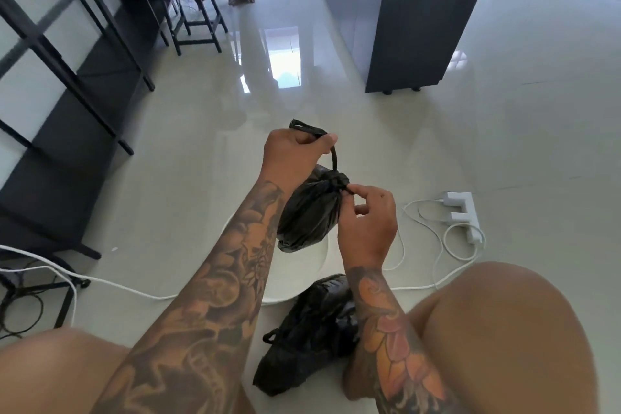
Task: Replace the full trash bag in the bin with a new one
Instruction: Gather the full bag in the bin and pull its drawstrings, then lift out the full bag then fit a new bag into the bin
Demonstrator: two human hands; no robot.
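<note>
While the full bag (307, 212) hangs in the air above the white bin (302, 276), the left hand (292, 153) grips one twisted handle pulled upward from the knot (337, 181), and the right hand (366, 222) pinches the short tail beside that knot. Cinching well probably means pulling both ends apart evenly, close to the knot. Nearer the person than the bin, another black bag (312, 336) lies on the floor (188, 178).
</note>
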